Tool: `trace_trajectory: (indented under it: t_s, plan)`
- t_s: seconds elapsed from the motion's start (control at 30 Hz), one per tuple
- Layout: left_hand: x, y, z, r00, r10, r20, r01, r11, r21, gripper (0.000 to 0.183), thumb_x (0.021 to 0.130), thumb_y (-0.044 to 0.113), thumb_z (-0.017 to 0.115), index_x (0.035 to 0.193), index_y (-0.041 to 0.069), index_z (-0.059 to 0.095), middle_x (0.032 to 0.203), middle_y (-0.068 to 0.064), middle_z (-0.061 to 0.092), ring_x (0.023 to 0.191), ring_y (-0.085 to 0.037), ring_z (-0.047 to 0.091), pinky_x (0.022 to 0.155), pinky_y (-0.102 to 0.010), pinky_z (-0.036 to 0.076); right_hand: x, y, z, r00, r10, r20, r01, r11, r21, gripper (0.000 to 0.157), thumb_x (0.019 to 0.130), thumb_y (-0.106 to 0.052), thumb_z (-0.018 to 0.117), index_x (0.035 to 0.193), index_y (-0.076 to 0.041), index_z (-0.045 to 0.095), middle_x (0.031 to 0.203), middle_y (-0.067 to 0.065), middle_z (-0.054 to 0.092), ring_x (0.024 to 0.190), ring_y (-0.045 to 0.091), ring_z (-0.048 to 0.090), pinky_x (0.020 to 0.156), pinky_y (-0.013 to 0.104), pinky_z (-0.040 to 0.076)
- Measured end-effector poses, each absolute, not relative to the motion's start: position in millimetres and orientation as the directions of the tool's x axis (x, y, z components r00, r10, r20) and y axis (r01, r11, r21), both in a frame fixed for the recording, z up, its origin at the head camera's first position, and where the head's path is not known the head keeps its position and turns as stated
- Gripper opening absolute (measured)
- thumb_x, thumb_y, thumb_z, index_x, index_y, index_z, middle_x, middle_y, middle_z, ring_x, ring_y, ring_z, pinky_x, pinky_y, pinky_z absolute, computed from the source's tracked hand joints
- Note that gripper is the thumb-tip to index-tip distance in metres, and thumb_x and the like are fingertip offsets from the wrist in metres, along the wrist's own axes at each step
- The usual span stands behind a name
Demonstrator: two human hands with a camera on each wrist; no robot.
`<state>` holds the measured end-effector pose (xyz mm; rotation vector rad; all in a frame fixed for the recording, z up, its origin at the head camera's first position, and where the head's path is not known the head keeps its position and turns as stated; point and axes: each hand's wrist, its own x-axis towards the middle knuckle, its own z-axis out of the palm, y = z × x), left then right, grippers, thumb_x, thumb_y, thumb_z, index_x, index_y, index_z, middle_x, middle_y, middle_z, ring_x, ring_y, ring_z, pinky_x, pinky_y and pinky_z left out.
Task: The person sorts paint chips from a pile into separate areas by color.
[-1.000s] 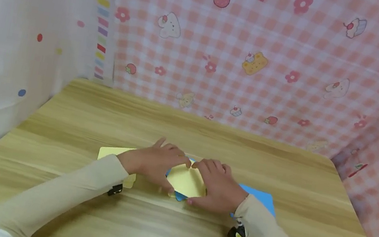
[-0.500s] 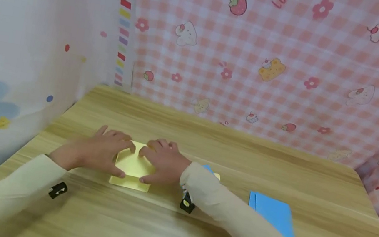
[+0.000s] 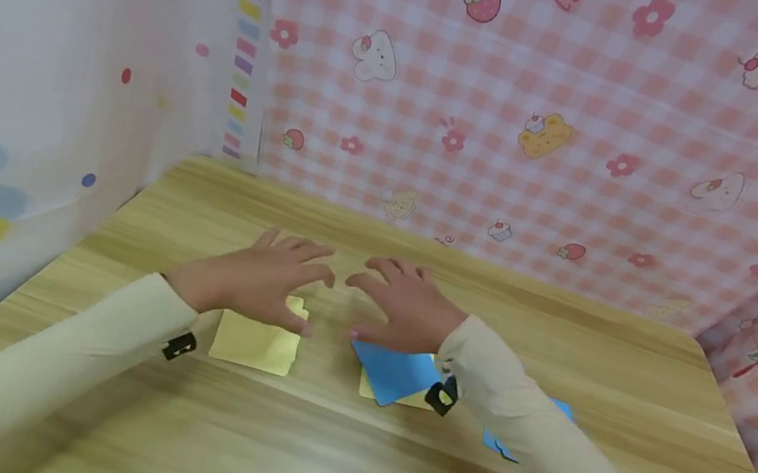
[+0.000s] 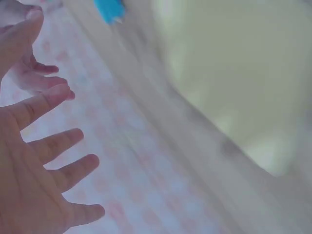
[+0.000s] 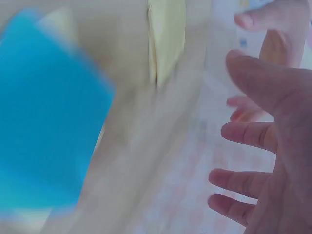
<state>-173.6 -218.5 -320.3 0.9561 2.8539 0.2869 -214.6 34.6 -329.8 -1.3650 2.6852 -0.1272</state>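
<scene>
My left hand [image 3: 257,278] hovers above the left yellow sheets [image 3: 256,344], fingers spread and holding nothing. In the left wrist view its separated fingers [image 4: 68,146] show beside a large yellow sheet [image 4: 234,73]. My right hand [image 3: 412,306] hangs over the far edge of a blue sheet [image 3: 394,376], likewise holding nothing. That blue sheet lies turned at an angle on a yellow sheet [image 3: 369,387], whose corners stick out. The right wrist view has the blue sheet [image 5: 48,117] close by, with yellow sheets [image 5: 168,39] farther off.
More blue sheets [image 3: 500,446] lie on the right, partly hidden under my right sleeve [image 3: 529,424]. The wood-grain table [image 3: 282,439] meets a pink checked sheet hanging behind [image 3: 501,63] and a white patterned one [image 3: 84,7] on the left.
Both hands carried a yellow sheet left from the middle pile onto the left yellow sheets and let go. They have since lifted and moved back right, uncovering the blue sheet in the middle.
</scene>
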Motion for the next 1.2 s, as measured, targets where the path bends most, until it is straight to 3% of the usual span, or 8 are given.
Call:
trace_trajectory:
  t_s: [0.27,0.47,0.6,0.77,1.0,1.1,1.2]
  plan:
    - [-180.3,-125.8,-349.5,-0.739,0.652,-0.172,0.65,0.756,0.077,0.075,0.084,0.071,0.067,0.139,0.022,0.057,0.144,-0.011,0.054,0.134,-0.038,0.045,0.113,-0.071,0.014,-218.5,121.6,-348.0,-0.604,-0.777,-0.181,-0.752,0.63,-0.196,0.068,0.091,-0.028,0.077,0.15,-0.015,0.045,0.163,0.013,0.03,0.146,0.044,0.027,0.105,0.071,0.028]
    - [-178.6,-100.5,-371.5,-0.723,0.655,-0.218,0.671,0.741,0.002,0.088,0.082,0.076,0.064,0.15,0.024,0.047,0.151,-0.007,0.048,0.139,-0.034,0.041,0.115,-0.07,0.012,-217.3,129.8,-371.6,-0.578,-0.784,-0.224,-0.732,0.62,-0.281,0.072,0.088,-0.036,0.079,0.149,-0.018,0.045,0.165,0.008,0.027,0.151,0.042,0.018,0.108,0.072,0.023]
    - [-184.9,-97.4,-375.2,-0.71,0.675,-0.202,0.682,0.73,0.041,0.082,0.082,0.069,0.07,0.147,0.025,0.048,0.154,-0.004,0.045,0.139,-0.033,0.04,0.114,-0.071,0.013,-212.4,131.0,-380.5,-0.601,-0.761,-0.243,-0.717,0.648,-0.256,0.081,0.086,-0.047,0.077,0.151,-0.017,0.04,0.164,0.007,0.029,0.151,0.036,0.021,0.11,0.067,0.025]
    - [-189.9,-99.1,-373.3,-0.722,0.659,-0.212,0.652,0.75,0.111,0.071,0.082,0.057,0.073,0.141,0.024,0.049,0.151,-0.008,0.047,0.136,-0.035,0.043,0.112,-0.071,0.02,-205.6,133.5,-384.9,-0.619,-0.768,-0.162,-0.734,0.64,-0.227,0.079,0.083,-0.047,0.08,0.143,-0.012,0.042,0.151,0.013,0.04,0.138,0.035,0.036,0.107,0.063,0.033]
    - [-185.8,-95.9,-373.1,-0.713,0.682,-0.163,0.672,0.731,0.115,0.087,0.081,0.065,0.07,0.151,0.022,0.042,0.145,-0.014,0.049,0.133,-0.035,0.044,0.112,-0.07,0.021,-205.2,134.9,-388.9,-0.63,-0.773,-0.068,-0.751,0.629,-0.199,0.077,0.083,-0.049,0.078,0.139,-0.009,0.044,0.142,0.015,0.044,0.128,0.034,0.042,0.101,0.061,0.037]
    - [-186.9,-93.7,-376.1,-0.711,0.689,-0.139,0.677,0.725,0.13,0.084,0.081,0.063,0.072,0.149,0.022,0.043,0.142,-0.014,0.05,0.129,-0.035,0.046,0.112,-0.07,0.023,-206.3,136.4,-392.8,-0.624,-0.778,-0.07,-0.753,0.624,-0.21,0.077,0.085,-0.053,0.075,0.14,-0.008,0.043,0.142,0.016,0.044,0.128,0.034,0.041,0.101,0.059,0.037]
    - [-191.2,-93.1,-379.0,-0.706,0.693,-0.145,0.672,0.721,0.169,0.078,0.081,0.059,0.075,0.144,0.024,0.045,0.14,-0.013,0.051,0.125,-0.033,0.046,0.109,-0.063,0.031,-207.5,136.6,-396.3,-0.625,-0.777,-0.076,-0.748,0.623,-0.227,0.077,0.085,-0.054,0.074,0.139,-0.01,0.043,0.142,0.016,0.043,0.127,0.034,0.04,0.101,0.058,0.037]
